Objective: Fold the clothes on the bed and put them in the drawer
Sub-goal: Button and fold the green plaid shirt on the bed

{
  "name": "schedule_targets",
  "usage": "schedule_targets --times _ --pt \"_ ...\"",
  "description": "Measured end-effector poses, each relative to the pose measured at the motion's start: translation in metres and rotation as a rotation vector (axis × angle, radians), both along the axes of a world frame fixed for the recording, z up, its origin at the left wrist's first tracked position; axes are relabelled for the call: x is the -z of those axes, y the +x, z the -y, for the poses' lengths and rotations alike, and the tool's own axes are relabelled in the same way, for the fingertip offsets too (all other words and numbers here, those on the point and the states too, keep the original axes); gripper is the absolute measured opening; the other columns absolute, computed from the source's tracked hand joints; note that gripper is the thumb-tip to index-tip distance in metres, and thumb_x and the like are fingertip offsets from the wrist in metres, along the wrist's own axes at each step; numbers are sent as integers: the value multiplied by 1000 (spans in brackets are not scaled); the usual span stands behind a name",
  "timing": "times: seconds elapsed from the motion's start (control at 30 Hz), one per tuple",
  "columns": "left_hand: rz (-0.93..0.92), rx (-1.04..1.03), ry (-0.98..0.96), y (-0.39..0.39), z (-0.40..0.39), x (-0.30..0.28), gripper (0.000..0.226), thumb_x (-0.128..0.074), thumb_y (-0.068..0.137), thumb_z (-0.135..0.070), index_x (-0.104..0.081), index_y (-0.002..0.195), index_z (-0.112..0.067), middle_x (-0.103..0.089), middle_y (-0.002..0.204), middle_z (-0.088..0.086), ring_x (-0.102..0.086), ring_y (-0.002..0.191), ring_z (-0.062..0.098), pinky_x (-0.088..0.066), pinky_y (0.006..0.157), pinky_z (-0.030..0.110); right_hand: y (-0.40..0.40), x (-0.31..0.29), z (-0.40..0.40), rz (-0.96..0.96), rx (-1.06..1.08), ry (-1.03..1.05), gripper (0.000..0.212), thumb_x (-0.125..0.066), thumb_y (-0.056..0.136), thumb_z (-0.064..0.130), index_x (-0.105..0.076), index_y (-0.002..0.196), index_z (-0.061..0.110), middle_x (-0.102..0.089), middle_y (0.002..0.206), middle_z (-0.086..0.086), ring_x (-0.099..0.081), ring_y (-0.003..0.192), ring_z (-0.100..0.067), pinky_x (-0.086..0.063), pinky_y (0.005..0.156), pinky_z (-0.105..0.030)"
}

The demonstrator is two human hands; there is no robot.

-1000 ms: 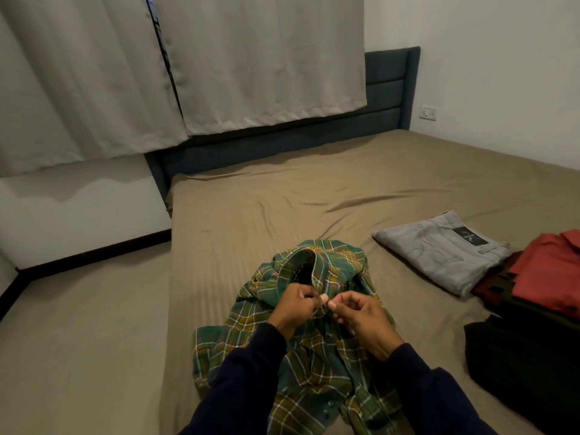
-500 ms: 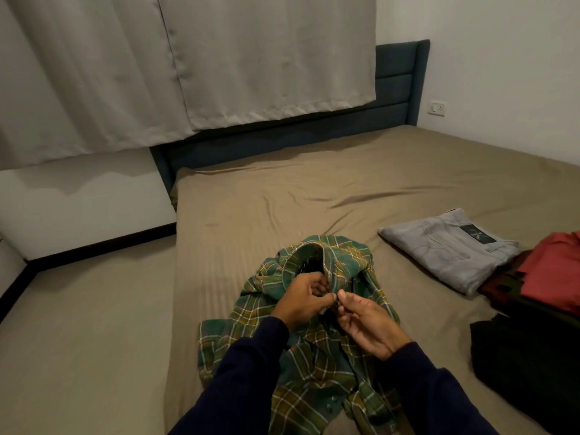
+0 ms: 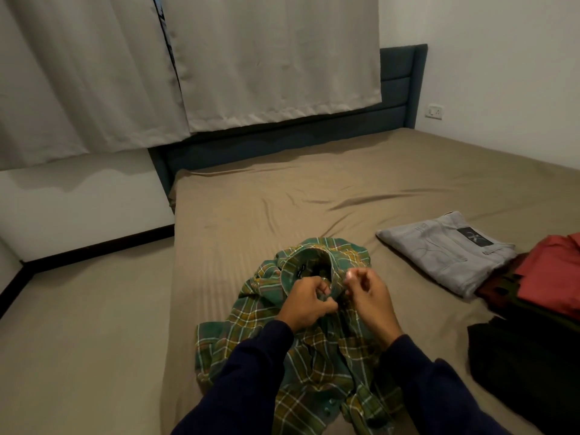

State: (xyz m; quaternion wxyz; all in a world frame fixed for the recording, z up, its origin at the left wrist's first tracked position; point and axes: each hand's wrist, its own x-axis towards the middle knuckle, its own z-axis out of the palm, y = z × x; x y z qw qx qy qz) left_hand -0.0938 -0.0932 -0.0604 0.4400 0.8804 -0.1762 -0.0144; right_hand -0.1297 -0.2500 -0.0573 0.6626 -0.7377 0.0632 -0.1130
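While the plaid shirt (image 3: 317, 356) lies crumpled on the bed (image 3: 282, 199), both hands' grips pinch its collar.

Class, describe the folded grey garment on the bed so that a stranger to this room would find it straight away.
Start at the brown bed and look to its right side. There the folded grey garment lies flat, just beyond a heap of red and dark clothes. It alone is pale grey, neatly squared, with a small black label on top.

Both hands close together, fingers curled: left (image 3: 306, 301) pinching, right (image 3: 368, 296) pinching; dark sleeves.
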Motion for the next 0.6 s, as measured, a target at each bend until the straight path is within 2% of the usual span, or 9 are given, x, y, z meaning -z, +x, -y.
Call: schedule_targets --times 0.1,0.17,0.23,0.3,0.37,0.4,0.5,0.53,0.6 --pt "2 123 110 -2 -4 -6 11 -74 81 -22 -72 79 -12 -67 72 -4 -57 62 3 -46 57 19 25 -39 4 100 32 -189 38 -49 99 54 -61 94 18 -66 91 0 -64 83 -19 -55 76 -38" --pt "7 103 94 -6 -5 -7 17 -71 83 -26 -76 74 -12 -69 67 -5 -61 59 6 -51 59 23 46 -58 4 33 -38 -461 54 -54 87 72 -59 98 19 -64 91 3 -61 82 -17 -55 74 -38" --pt "101 -162 16 -7 -8 1 23 -69 82 -25 -68 61 -16 -64 58 -2 -55 52 11 -52 60 37 64 -60 -3 -103 -176 -881 68 -66 75 76 -58 109 17 -63 102 1 -61 91 -20 -55 80 -40" --pt "151 -528 -12 -7 -15 20 23 -72 82 -25 -58 67 -17 -59 65 0 -54 61 17 -48 63 38 72 -46 -9 -170 -283 -1185 63 -75 78 61 -59 116 13 -63 111 -6 -61 101 -26 -54 85 -40" --pt "-12 -700 -14 -10 -24 39 31 -74 85 -35 -55 86 -11 -61 84 7 -58 80 25 -46 70 37 69 -26 -11 -115 -278 -1227 42 -72 86 42 -63 113 11 -65 112 -10 -62 101 -29 -55 84 -40" --pt "-134 -700 -20 -10 -27 46 36 -73 87 -39 -54 87 -9 -62 85 10 -60 82 28 -46 70 37 67 -19 -9 -78 -239 -1184 30 -68 90 36 -66 107 11 -67 106 -11 -64 97 -30 -55 81 -41" --pt "-260 -663 -119 -7 -29 68 45 -67 95 -30 -46 59 -13 -51 58 6 -54 60 24 -53 67 44 65 -8 -2 -42 -211 -1064 26 -63 97 32 -72 92 8 -69 86 -10 -65 80 -26 -55 75 -41" --pt "-280 -664 -236 -9 -28 69 44 -66 96 -27 -48 59 -11 -53 58 8 -56 60 24 -58 69 48 66 -8 2 -53 -237 -1023 30 -62 98 34 -73 87 9 -69 81 -9 -64 74 -22 -54 72 -39" --pt "-411 -653 -611 -10 -27 65 31 -63 98 -23 -64 77 0 -69 78 18 -68 74 28 -62 69 47 62 -12 11 -79 -293 -870 36 -61 99 36 -71 76 10 -65 69 -7 -57 61 -15 -48 60 -30"
